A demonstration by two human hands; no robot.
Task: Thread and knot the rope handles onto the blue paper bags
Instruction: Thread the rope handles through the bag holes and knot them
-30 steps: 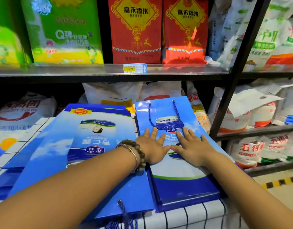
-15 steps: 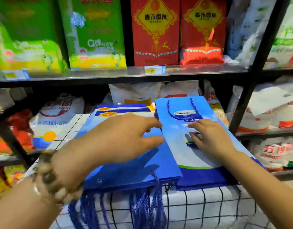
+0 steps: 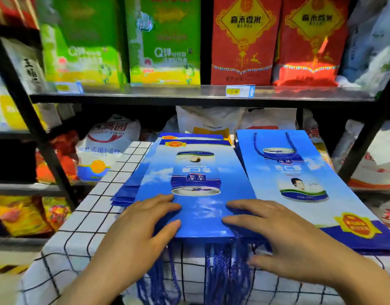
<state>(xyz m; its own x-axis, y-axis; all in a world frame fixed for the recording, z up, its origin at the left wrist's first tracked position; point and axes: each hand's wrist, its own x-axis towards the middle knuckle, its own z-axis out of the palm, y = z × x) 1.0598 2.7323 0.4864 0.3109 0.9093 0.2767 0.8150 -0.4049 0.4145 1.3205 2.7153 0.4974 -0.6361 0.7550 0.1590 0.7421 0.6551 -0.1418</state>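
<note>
A stack of flat blue paper bags (image 3: 196,172) lies in the middle of the checked tablecloth. Blue rope handles (image 3: 224,269) hang in a bunch from its near edge, over the table's front. A second stack (image 3: 299,179) lies to the right, its top bag showing a blue rope handle (image 3: 275,146) at the far end. My left hand (image 3: 141,230) rests with nearly straight fingers on the near left corner of the middle stack. My right hand (image 3: 284,236) rests at the near right corner, fingers spread over the bag edge and the ropes.
The white tablecloth with a black grid (image 3: 90,208) covers the table. Behind stands a black metal shelf (image 3: 189,95) with green and red rice packs above and white sacks (image 3: 108,142) below. A black upright (image 3: 365,137) rises at the right.
Both hands have left the right stack and come back to the near edge of the middle stack. The view has shifted left and down, showing more of the hanging ropes.
</note>
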